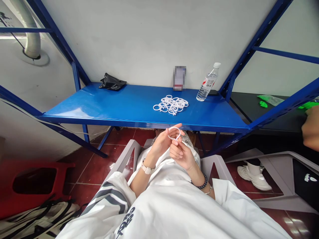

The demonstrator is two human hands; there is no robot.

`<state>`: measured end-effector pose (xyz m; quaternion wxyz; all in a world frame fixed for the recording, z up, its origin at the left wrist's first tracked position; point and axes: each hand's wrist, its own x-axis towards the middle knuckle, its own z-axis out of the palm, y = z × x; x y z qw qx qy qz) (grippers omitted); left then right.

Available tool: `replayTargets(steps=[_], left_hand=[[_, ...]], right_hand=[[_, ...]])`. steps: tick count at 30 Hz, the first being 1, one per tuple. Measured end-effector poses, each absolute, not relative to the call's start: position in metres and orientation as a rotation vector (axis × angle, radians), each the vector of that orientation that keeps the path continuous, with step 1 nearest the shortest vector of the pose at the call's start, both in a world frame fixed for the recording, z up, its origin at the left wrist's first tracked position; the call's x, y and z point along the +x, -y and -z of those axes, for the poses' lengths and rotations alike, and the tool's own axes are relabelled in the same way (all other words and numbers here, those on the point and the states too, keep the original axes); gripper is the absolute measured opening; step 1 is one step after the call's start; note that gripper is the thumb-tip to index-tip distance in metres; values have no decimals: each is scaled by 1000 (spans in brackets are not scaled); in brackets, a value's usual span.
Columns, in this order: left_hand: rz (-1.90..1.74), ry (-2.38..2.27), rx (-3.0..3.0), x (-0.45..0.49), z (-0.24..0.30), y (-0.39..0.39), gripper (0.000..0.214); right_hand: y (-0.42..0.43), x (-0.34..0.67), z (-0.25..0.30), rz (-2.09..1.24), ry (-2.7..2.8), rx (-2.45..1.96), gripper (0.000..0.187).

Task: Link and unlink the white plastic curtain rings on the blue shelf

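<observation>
A thin white ring that looks like a hair tie (179, 131) is held up over my lap, just in front of the shelf's near edge. My left hand (160, 143) has its thumb against the ring's left side, with its fingers stretched behind the loop. At the lower end, where a small knot or joint sits, my right hand (181, 154) pinches the ring between thumb and finger; its other fingers are curled. Beyond both hands, a tangled pile of similar white hair ties (171, 105) lies on the blue shelf (129, 106).
On the shelf are a crumpled black plastic bag (112, 82), a propped blurred-out object (179, 78) and a water bottle (208, 82). Blue metal posts (249, 49) frame it. A red stool (57, 186) stands left. Another person's hand (311, 127) shows at right, near bright green pieces (263, 104).
</observation>
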<state>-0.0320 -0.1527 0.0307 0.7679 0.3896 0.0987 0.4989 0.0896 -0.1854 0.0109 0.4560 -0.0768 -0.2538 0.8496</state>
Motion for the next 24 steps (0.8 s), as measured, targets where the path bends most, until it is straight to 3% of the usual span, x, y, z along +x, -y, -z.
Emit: replayTargets(steps=[24], left_hand=[[-1033, -243, 631, -27, -16, 146, 57]], right_hand=[[187, 89, -8, -2142, 523, -241, 25]])
